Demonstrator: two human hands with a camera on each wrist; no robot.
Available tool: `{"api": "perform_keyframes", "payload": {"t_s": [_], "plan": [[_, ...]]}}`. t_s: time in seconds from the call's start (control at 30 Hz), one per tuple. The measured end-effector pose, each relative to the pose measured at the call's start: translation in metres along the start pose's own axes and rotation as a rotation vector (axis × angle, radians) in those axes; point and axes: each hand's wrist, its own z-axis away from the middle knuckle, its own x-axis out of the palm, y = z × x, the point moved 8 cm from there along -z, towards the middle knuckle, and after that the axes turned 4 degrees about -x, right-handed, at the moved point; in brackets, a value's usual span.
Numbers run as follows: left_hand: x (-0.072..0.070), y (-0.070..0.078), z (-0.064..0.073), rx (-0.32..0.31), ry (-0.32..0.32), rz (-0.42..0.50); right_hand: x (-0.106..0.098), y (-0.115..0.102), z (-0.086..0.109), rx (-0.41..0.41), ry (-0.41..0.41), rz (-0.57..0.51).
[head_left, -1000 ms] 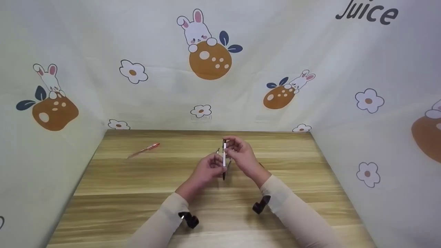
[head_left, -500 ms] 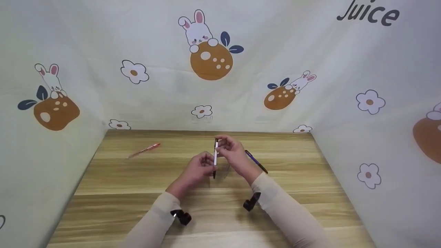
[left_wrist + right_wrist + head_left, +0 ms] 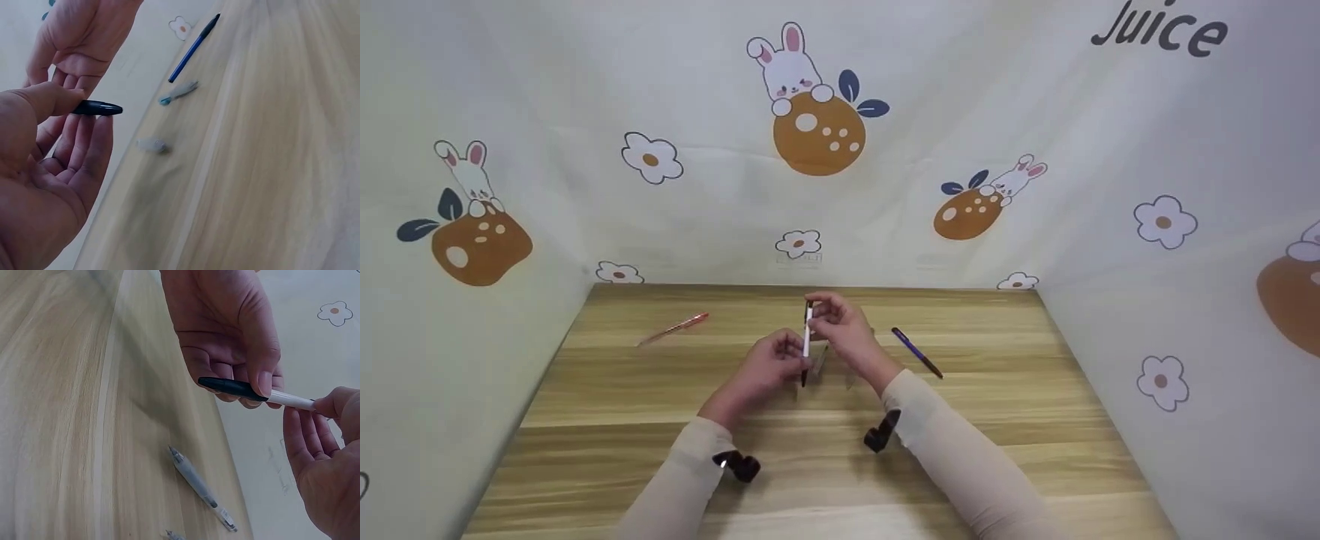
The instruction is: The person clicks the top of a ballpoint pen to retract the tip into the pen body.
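Cream cloth [image 3: 712, 202], printed with rabbits, oranges and flowers, is hung along the left, back and right edges of a wood-grain tabletop [image 3: 840, 495]. Toward the left edge, a slim, translucent red pen [image 3: 673, 328] is laid aslant, well apart from the hands. A white-barrelled pen with black ends [image 3: 807, 341] is held above the tabletop, its black tip end pinched by the left hand [image 3: 765, 369], its upper part by the right hand [image 3: 844, 334]. Two greyish pens [image 3: 181, 91] on the tabletop are partly hidden behind the hands. Farther right, near the right forearm, a blue, dark-gripped pen [image 3: 917, 352] is seen, inside the right edge. "Juice" [image 3: 1161, 28] is printed at upper right; one grey pen's label [image 3: 226, 516] is too small to be read.
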Motion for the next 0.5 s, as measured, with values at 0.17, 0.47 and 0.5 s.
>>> {"api": "perform_keyframes", "payload": {"t_s": [0.17, 0.47, 0.5], "plan": [[-0.012, -0.002, 0.003, -0.007, 0.001, -0.022, 0.01, 0.008, -0.006, 0.032, -0.011, -0.013], [-0.029, -0.007, 0.006, -0.045, 0.046, -0.055, 0.026, 0.015, -0.015, 0.059, -0.026, -0.001], [-0.03, -0.008, 0.006, -0.051, 0.05, -0.05, 0.027, 0.016, -0.016, 0.06, -0.028, -0.002]]}}
